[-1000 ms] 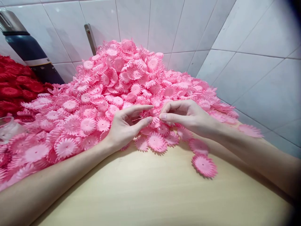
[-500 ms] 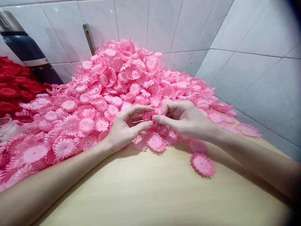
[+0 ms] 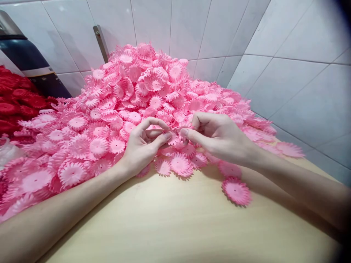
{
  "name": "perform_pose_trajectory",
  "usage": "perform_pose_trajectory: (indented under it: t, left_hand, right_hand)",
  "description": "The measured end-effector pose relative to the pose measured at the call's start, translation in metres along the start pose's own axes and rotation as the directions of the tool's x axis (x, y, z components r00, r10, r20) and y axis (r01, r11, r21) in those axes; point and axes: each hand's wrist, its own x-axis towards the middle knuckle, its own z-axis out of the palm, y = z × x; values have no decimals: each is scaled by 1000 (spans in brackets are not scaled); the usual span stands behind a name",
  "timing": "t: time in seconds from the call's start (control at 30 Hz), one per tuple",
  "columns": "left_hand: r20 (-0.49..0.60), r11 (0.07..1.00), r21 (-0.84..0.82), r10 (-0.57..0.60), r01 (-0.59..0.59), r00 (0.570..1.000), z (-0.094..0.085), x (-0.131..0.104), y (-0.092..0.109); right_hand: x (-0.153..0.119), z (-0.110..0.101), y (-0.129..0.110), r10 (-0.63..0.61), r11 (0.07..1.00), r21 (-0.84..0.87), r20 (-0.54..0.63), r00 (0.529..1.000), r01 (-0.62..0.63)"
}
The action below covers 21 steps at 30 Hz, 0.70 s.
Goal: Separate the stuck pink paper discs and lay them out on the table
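A large heap of pink, fringed flower discs (image 3: pixel 153 86) rises in front of both hands. My left hand (image 3: pixel 145 142) has thumb and fingertips closed at the heap's front; what lies between them is too small to make out. Just to its right, my right hand (image 3: pixel 219 135) pinches a pink flower piece (image 3: pixel 189 128) between thumb and curled index finger. The two sets of fingertips are a short gap apart. Loose discs (image 3: pixel 181 165) lie on the wood just below the hands.
One pink disc (image 3: pixel 236 191) lies on the pale wooden table (image 3: pixel 170 223), right of centre. Red flower pieces (image 3: pixel 16 100) and a dark blue bottle (image 3: pixel 34 60) stand at the left. A metal strip (image 3: pixel 101 43) leans by the tiled wall (image 3: pixel 186 29).
My left thumb and fingertips, apart before, have come together. My right hand has barely moved. The view has shifted slightly.
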Motion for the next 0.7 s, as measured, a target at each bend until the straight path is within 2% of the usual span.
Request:
perform_pose_trajectory:
  t: [0.17,0.27,0.3,0.33,0.4,0.43,0.47,0.53,0.63,0.7]
  left_hand:
    - [-36,1000,-18,17,-17,999,3,-2,2]
    - [-40,998,-63,-14,12,999,-2,1,-1]
    - [-56,996,-88,-29,24,998,-5,4,-2]
    - [-123,992,-124,-19,4,992,-9,6,-3]
    - [-248,980,-198,-21,-29,969,-16,11,-5]
    - [-259,981,-189,-17,-33,966,-18,12,-5]
    - [-237,987,-160,-8,-31,971,-19,13,-4]
    - [-119,998,-64,3,-10,993,-18,10,-2]
    - [75,997,66,30,-35,997,-12,4,3]
    - [220,983,142,84,-117,972,-10,2,7]
  right_hand:
    - [0,-1,-2,59,991,114,41,997,-64]
    - [0,-5,-4,53,986,153,68,996,-63]
    - [1,-8,-5,42,983,178,52,998,-50]
    - [2,-12,-6,22,977,212,6,1000,-23]
    - [4,-20,-7,-29,946,317,-124,992,67]
    - [6,-24,-8,-49,931,346,-205,977,119]
    - [7,-26,-8,-50,921,359,-269,962,149]
    - [9,-27,-8,-21,926,349,-331,943,143]
    - [10,-22,-3,12,953,291,-319,948,86]
    - [10,-17,-1,3,973,219,-314,949,69]
